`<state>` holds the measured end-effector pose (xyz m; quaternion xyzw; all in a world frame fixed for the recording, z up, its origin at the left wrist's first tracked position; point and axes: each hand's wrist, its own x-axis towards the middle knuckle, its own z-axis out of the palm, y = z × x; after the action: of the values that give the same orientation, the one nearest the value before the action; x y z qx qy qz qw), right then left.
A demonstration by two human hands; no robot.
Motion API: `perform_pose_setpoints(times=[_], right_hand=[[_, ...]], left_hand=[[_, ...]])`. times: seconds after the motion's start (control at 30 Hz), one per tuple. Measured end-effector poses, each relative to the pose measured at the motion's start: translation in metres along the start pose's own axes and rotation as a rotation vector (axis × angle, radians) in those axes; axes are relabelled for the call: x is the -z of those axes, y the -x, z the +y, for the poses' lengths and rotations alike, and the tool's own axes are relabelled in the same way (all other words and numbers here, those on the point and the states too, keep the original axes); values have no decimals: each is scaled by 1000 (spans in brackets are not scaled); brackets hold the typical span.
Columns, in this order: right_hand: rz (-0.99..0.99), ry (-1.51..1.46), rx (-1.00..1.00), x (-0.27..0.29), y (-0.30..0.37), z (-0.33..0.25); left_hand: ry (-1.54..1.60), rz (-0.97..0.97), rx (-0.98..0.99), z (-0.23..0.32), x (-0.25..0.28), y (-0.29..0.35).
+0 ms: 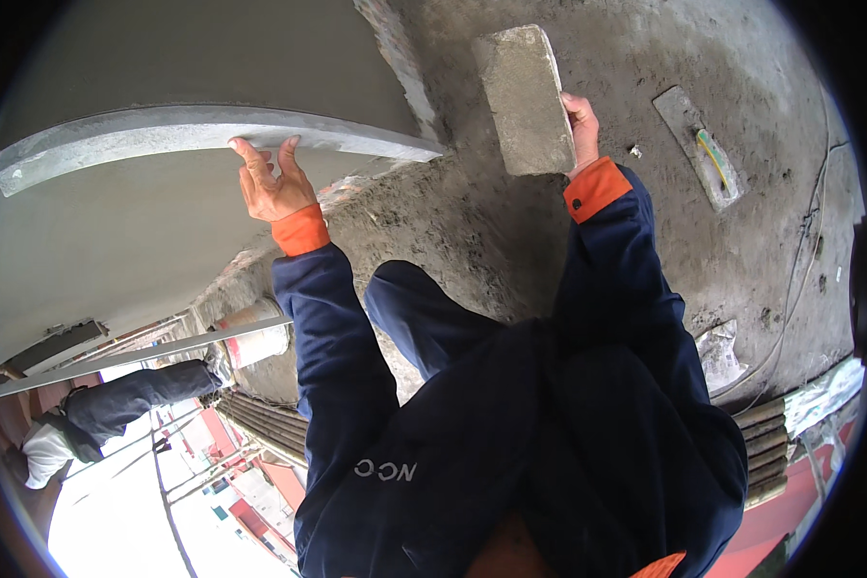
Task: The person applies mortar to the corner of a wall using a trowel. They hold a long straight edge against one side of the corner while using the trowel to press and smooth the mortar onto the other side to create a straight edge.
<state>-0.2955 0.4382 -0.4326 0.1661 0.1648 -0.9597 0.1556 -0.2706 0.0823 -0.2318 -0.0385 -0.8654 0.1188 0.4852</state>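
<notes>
My left hand [272, 185] has its thumb and fingers on the near edge of a long metal straightedge [164, 135]. The bar lies along a smooth grey plastered wall [116, 222], bowed by the lens, its right end by the wall's rough corner. In my right hand [582, 130] is a rectangular, mortar-coated plasterer's board [528, 101], held up by its right edge. My thumb shows at that edge; the other fingers are mostly hidden behind the board, as is any handle.
A trowel [700, 149] with a yellow-green handle lies on the rough, mortar-stained floor [626, 270]. Cables [804, 250] run along the right. A crumpled bag [720, 354] lies lower right. At lower left, another person [135, 400] stands by a pale bucket [257, 332] and a long bar.
</notes>
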Motion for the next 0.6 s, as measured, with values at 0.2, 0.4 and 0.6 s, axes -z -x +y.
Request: perform_pose_setpoints(times=[0.2,0.4,0.6], right_hand=[[-3,27,1,-3,-2,0],[40,243,-34,-4,-15,6],[181,910,109,36,-74,53]], left_hand=[[-285,86,-37,5,33,-42],[-250,-15,-215,-10,32,-59],[-237,-4,-239,-5,27,-73]])
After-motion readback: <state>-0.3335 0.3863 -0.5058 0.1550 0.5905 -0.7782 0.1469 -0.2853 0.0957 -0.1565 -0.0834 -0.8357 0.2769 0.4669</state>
